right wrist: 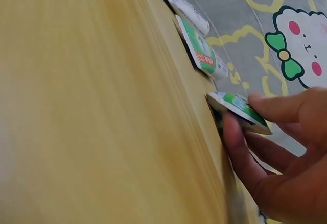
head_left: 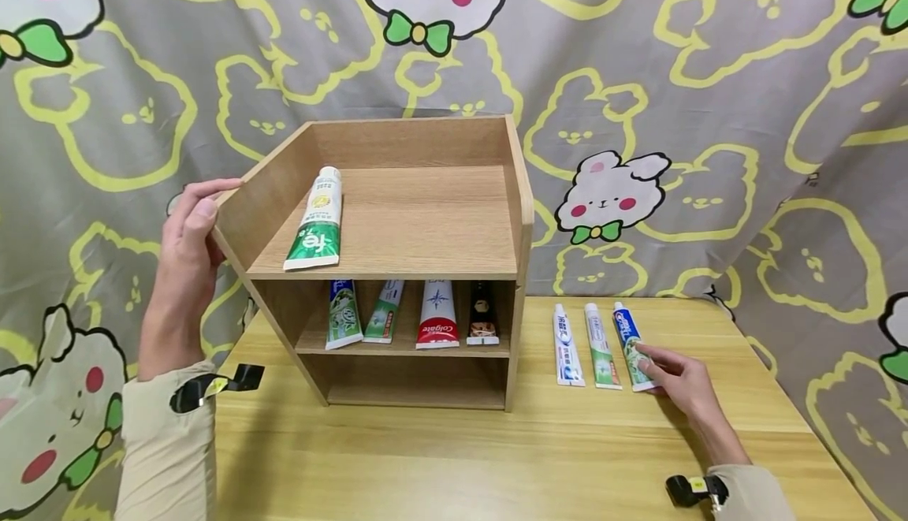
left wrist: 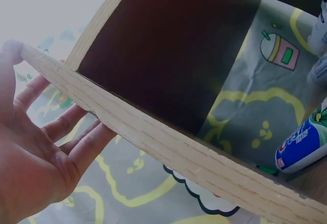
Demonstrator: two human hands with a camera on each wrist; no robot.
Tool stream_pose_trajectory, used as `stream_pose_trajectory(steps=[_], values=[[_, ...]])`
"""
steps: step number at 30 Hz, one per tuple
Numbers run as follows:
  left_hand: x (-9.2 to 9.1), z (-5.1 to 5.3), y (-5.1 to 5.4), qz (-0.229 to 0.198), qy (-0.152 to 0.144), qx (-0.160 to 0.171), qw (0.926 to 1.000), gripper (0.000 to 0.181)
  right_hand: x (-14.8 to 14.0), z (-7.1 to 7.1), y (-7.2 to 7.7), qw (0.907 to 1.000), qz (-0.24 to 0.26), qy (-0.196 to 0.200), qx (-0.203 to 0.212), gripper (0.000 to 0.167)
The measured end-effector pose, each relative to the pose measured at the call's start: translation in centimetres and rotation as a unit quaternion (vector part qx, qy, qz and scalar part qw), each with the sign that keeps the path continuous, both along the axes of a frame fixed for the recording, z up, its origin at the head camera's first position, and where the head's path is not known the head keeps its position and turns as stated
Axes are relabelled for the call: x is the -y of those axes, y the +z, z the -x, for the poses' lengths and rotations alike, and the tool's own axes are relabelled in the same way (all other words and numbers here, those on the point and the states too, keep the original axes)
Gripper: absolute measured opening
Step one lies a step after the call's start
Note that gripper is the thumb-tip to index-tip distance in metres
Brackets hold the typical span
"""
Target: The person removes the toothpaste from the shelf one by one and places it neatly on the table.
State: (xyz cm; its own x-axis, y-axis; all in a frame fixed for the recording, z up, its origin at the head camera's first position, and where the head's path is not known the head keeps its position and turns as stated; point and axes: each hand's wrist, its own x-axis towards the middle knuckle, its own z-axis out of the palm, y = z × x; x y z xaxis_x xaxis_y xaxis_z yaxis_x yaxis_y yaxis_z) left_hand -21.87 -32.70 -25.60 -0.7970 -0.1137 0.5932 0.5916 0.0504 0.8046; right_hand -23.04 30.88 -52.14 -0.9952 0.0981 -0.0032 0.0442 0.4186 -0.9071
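A small wooden shelf unit (head_left: 407, 139) stands on the table. At its left side panel (left wrist: 153, 127), my left hand (head_left: 190, 249) grips the edge, with the thumb on one side and fingers on the other. My right hand (head_left: 677, 383) pinches a blue and green toothpaste tube (head_left: 626, 328) by its flat end; that end is tipped up off the tabletop in the right wrist view (right wrist: 237, 104). Left of it lie a white and green tube (head_left: 600, 344) and a white and blue tube (head_left: 565, 344).
On the top shelf lies a green and white toothpaste tube (head_left: 318, 217). The middle shelf holds several tubes, among them a red and white Colgate tube (head_left: 437, 316) and a black tube (head_left: 482, 316). A patterned curtain (head_left: 454, 72) hangs behind the table (head_left: 426, 458).
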Motion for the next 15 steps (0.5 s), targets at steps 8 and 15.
stream_pose_trajectory(steps=[8,15], values=[[0.08,0.06,-0.12,-0.001,-0.003,-0.011,0.9999,0.041,-0.63,-0.18,0.53,0.9918,-0.124,0.025,-0.022,0.047],[0.09,0.17,-0.26,-0.003,0.0,-0.021,0.9998,0.04,-0.81,-0.35,0.7,0.9902,-0.128,0.044,-0.037,0.047]])
